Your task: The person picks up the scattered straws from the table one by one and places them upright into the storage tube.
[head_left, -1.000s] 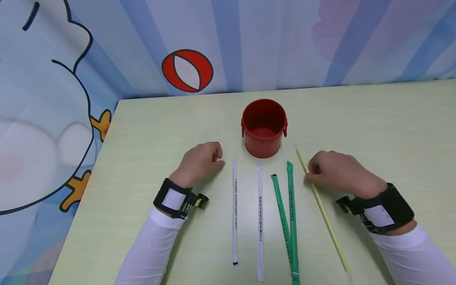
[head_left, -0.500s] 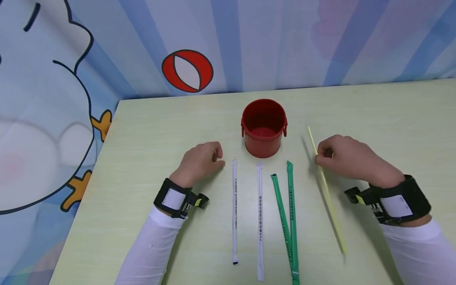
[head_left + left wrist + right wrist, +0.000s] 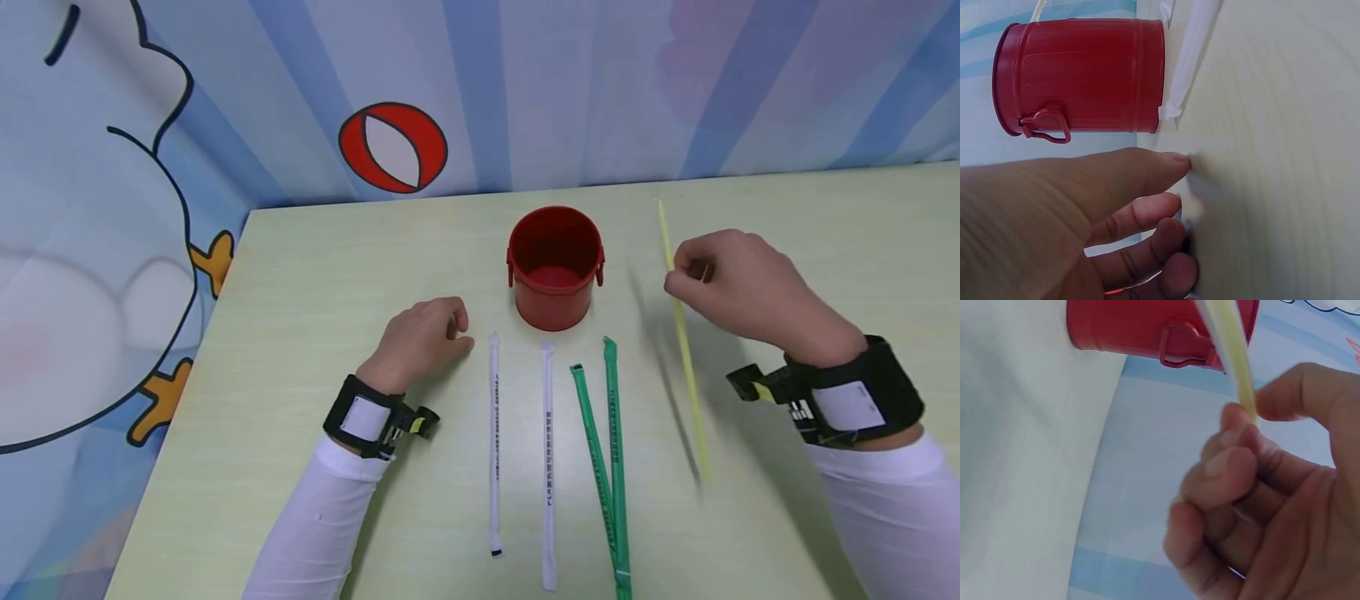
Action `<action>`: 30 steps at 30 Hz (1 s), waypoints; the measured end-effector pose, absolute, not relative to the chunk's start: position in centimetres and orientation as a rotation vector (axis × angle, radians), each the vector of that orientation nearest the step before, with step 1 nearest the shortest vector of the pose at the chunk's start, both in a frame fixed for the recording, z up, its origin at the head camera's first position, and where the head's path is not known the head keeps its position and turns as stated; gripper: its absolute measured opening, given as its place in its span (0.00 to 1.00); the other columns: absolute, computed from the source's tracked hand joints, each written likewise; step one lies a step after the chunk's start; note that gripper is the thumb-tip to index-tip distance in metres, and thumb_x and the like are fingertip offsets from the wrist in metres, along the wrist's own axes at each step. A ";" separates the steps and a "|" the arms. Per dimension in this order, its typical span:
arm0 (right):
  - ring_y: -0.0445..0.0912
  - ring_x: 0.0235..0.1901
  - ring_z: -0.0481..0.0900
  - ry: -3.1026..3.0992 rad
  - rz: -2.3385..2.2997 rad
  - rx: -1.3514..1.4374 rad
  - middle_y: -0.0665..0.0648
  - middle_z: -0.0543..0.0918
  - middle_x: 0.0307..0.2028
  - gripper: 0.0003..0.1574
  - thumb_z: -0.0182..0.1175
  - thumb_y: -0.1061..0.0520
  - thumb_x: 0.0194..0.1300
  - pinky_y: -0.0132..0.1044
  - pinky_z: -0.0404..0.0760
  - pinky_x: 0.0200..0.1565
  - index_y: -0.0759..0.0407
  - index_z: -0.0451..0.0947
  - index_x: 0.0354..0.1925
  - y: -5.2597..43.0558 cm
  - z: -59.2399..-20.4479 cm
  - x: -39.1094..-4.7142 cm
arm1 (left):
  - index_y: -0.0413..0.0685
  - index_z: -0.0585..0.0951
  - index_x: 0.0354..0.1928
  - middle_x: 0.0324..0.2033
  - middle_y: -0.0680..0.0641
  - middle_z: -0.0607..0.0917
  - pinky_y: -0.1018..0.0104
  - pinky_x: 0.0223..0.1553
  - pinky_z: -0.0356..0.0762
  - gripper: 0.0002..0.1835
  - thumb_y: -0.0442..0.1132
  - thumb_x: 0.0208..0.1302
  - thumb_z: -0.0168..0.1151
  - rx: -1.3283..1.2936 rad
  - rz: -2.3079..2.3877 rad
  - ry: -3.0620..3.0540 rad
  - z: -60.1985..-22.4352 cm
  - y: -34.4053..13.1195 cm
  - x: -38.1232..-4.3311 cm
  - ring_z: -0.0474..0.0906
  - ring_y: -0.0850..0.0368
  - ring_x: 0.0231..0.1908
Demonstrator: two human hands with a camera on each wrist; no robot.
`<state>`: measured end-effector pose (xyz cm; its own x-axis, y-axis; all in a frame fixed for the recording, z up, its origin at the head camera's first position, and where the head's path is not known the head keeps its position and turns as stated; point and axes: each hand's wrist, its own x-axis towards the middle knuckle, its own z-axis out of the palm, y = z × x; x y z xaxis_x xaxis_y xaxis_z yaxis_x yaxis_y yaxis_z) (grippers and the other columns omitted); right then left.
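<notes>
Between thumb and fingertips, my right hand [image 3: 750, 287] pinches a yellow drinking straw [image 3: 686, 358], raised off the table with its shadow to the left. In the right wrist view the straw [image 3: 1233, 353] looks wrapped in a thin clear sleeve. My left hand [image 3: 420, 343] rests on the table with fingers loosely bent, holding nothing. A red bucket [image 3: 553, 308] with small side handles stands upright between and beyond the hands. Nearer lie two white paper-wrapped straws, a left one [image 3: 494, 450] and a right one [image 3: 548, 467], and two green-wrapped straws, one slanted [image 3: 594, 458], one straighter [image 3: 617, 450].
The pale wooden table [image 3: 337, 267] ends at a printed cloth backdrop [image 3: 547, 92] at the back and left. Black bands with small cameras sit on both wrists, such as the right wristband [image 3: 855, 400].
My right hand has lifted the yellow straw from the table and carried it away from me, slightly right, and the straw now stands steeper. The left hand has stayed put.
</notes>
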<state>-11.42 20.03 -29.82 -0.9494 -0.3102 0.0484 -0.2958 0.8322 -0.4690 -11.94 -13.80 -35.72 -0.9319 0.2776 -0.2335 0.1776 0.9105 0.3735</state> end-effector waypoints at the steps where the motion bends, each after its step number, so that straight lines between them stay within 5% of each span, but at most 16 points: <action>1: 0.47 0.17 0.66 3.001 -0.773 -0.502 0.52 0.75 0.19 0.14 0.49 0.53 0.63 0.42 0.64 0.23 0.56 0.76 0.25 20.0 -29.7 -11.4 | 0.49 0.75 0.35 0.26 0.49 0.76 0.63 0.27 0.66 0.08 0.43 0.58 0.61 0.339 0.505 2.791 -35.7 -13.8 -11.9 0.70 0.54 0.26; 30: 0.39 0.16 0.63 3.355 -1.041 -0.606 0.55 0.78 0.20 0.13 0.51 0.56 0.61 0.36 0.60 0.24 0.60 0.82 0.29 19.3 -25.3 -12.1 | 0.50 0.74 0.35 0.25 0.48 0.75 0.64 0.27 0.66 0.08 0.44 0.58 0.61 0.318 0.503 2.789 -36.0 -13.7 -12.0 0.70 0.54 0.26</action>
<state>-12.12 19.33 -25.31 -0.8567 -0.1859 0.4812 -0.4257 0.7816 -0.4560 -12.04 -13.73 -35.98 -0.9339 0.2642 -0.2411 0.1632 0.9146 0.3700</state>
